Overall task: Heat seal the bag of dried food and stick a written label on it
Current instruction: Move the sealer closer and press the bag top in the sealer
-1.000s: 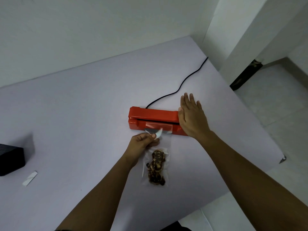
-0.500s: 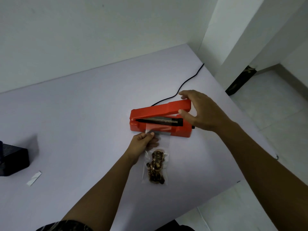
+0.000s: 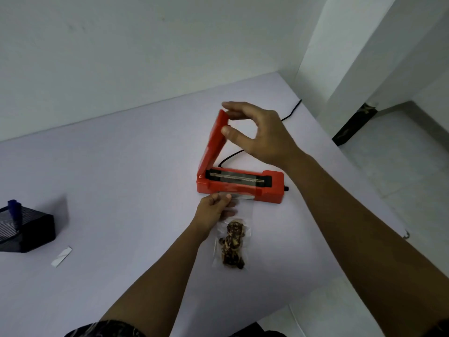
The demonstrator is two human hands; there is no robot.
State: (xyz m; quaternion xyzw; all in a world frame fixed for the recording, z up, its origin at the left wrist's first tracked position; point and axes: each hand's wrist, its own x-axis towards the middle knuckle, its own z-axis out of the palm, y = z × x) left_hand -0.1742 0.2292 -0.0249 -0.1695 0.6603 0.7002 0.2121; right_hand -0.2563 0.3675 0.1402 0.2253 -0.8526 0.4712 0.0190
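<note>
Clear, limp bag (image 3: 233, 242): my left hand (image 3: 213, 210) pinches its twelve-o'clock mouth, my right hand (image 3: 264, 137) holds the sealer lid (image 3: 213, 142).

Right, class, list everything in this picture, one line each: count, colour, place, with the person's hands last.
heat sealer: one, red-orange, table centre, lid raised
power cord: one, black, behind sealer
bag of dried food: one, clear with brown pieces, in front of sealer
label strip: one, white, table left
mesh holder: one, black, far left
pen: one, blue, in holder
table: one, pale lilac
left hand: pinches bag's top
right hand: holds sealer's lid
</note>
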